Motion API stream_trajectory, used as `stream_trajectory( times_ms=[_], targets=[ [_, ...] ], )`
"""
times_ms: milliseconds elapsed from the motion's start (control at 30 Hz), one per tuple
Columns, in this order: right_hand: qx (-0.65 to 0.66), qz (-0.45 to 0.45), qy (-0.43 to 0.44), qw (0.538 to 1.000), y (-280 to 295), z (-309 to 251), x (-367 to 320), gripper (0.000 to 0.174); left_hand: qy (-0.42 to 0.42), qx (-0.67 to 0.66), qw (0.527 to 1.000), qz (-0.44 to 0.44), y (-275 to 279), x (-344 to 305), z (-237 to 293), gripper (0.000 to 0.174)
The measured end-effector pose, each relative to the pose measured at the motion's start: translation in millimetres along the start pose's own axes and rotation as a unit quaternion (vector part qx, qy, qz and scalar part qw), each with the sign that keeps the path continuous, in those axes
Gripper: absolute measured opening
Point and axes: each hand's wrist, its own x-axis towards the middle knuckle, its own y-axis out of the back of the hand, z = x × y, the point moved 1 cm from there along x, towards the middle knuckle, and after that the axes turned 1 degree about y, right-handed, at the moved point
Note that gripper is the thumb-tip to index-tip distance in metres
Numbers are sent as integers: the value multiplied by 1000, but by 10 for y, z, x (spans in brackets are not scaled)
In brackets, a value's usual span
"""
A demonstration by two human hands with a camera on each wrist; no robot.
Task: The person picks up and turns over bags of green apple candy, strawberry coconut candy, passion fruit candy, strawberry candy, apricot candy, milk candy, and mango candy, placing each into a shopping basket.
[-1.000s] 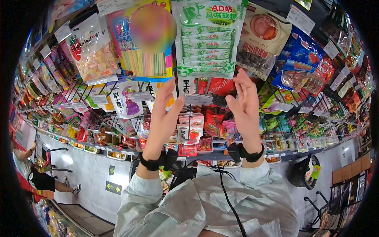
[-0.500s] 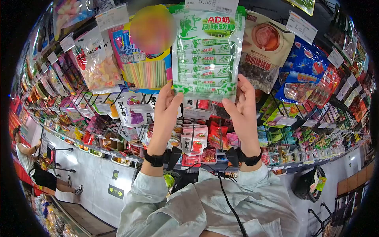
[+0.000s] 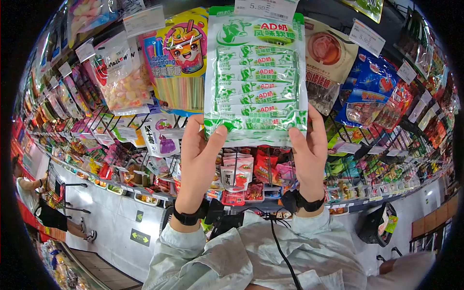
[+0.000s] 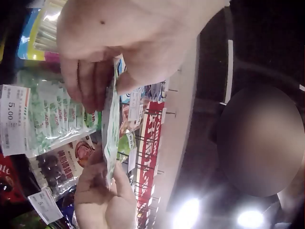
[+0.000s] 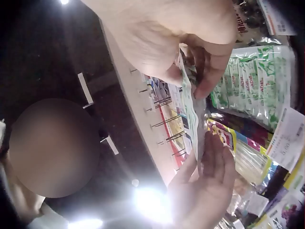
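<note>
A green and white candy bag (image 3: 256,82) is held upright by its lower corners in the head view. My left hand (image 3: 197,159) pinches the lower left corner, thumb on the front and fingers behind. At the lower right corner my right hand (image 3: 310,154) grips the same way. Seen edge-on in the left wrist view, the bag (image 4: 110,129) runs between my left hand (image 4: 128,38) and my right hand (image 4: 106,200). The right wrist view shows the bag (image 5: 191,109) from the side; another such bag (image 5: 250,81) hangs behind it.
A yellow straw-candy bag (image 3: 181,63) and a marshmallow bag (image 3: 121,72) hang at left, a brown bag (image 3: 326,58) and a blue bag (image 3: 369,82) at right. Price tags (image 3: 369,36) stick out on hooks. A black basket (image 3: 378,224) stands on the floor; a person (image 3: 46,203) is at far left.
Both hands, empty a second ago, took hold of the green and white bag by its bottom edge. It now looks larger and lower in the head view, with the hands slightly further apart.
</note>
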Motion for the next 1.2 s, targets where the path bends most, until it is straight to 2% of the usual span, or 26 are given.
stream_trajectory(
  times_ms=[167, 500, 633, 867, 900, 1000, 1033, 1133, 1200],
  targets=[
    [-31, 45, 13, 998, -123, -211, -191, 55, 5, -47, 999, -8, 22, -163, 27, 20],
    [-51, 42, 29, 997, -203, -390, -474, 59, 25, -112, 993, -20, 89, -371, 21, 20],
    [-71, 50, -26, 996, -213, -367, -673, 59, 48, -124, 991, -20, 184, -510, -88, 19],
    [-60, -13, -169, 984, -3, -91, -1424, 60, 164, -126, 973, -102, 651, -1148, -595, 19],
    [-75, -23, -193, 978, 20, -74, -1547, 56, 160, -115, 971, -138, 765, -1287, -804, 21],
    [-112, -31, -260, 959, 129, -3, -1910, 49, 241, -161, 940, -178, 858, -1588, -964, 22],
    [-111, -13, -274, 955, 82, 2, -1973, 41, 254, -169, 936, -177, 873, -1698, -1050, 26],
    [-128, -8, -345, 930, 101, 18, -2193, 36, 294, -137, 931, -170, 872, -1938, -1141, 33],
    [-140, 9, -362, 922, 101, 29, -2305, 34, 300, -109, 933, -165, 814, -2085, -1104, 41]
  ],
)
